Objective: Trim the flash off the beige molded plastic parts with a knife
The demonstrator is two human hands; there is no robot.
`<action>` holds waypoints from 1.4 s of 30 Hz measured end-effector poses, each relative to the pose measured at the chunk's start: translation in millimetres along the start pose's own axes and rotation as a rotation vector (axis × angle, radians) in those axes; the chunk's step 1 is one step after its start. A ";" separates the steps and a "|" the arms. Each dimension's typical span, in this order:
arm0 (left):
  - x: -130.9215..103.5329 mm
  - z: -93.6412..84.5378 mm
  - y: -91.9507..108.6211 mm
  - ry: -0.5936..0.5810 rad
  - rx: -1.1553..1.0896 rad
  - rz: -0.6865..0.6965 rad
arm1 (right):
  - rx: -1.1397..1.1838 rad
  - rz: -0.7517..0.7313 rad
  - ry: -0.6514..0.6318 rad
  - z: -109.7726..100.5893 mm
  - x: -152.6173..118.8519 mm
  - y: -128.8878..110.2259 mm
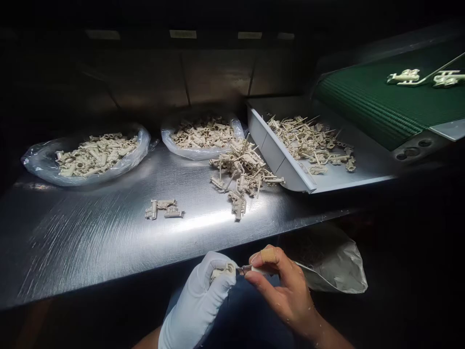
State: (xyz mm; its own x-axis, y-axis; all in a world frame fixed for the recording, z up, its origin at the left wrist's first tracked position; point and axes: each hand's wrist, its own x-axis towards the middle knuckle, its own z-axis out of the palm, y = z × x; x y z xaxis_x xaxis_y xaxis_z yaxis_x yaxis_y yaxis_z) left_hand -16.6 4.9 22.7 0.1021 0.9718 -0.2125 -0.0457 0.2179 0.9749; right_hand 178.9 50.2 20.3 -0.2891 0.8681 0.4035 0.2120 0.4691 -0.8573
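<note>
My left hand (203,295), in a white glove, is closed around a beige moulded plastic part (223,272) with a round opening at its end. Bare except for a tan bandage on one finger, my right hand (285,286) pinches a small knife (250,269) with a pale handle. The metal blade points left and meets the edge of the plastic part, or comes very close to it. Both hands are in front of the metal table (119,257). On the table beyond them lie a few similar loose parts (165,208).
A heap of parts with sprues (247,169) spills beside a grey tray (283,150). Two plastic-lined containers (87,179) (199,154) hold more parts. A green conveyor belt (378,102) runs at the right, carrying parts. A plastic bag (337,266) hangs below the table's front edge.
</note>
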 end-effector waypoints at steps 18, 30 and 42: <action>1.1 -7.3 16.2 -0.102 0.224 0.108 | 0.117 0.312 -0.258 -12.7 7.9 -5.1; 3.2 -6.2 17.9 -0.133 0.175 0.034 | 0.111 0.279 -0.315 -25.9 17.2 -0.6; 0.7 -2.5 2.0 -0.047 0.238 0.027 | -0.090 0.077 -0.186 -18.4 15.6 -4.8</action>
State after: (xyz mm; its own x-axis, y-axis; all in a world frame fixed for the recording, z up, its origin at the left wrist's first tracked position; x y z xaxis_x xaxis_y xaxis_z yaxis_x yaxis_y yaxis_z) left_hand -19.1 6.3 24.3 0.1507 0.9705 -0.1884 0.1863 0.1592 0.9695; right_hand 190.5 64.4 36.6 -0.4342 0.8610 0.2647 0.3202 0.4222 -0.8480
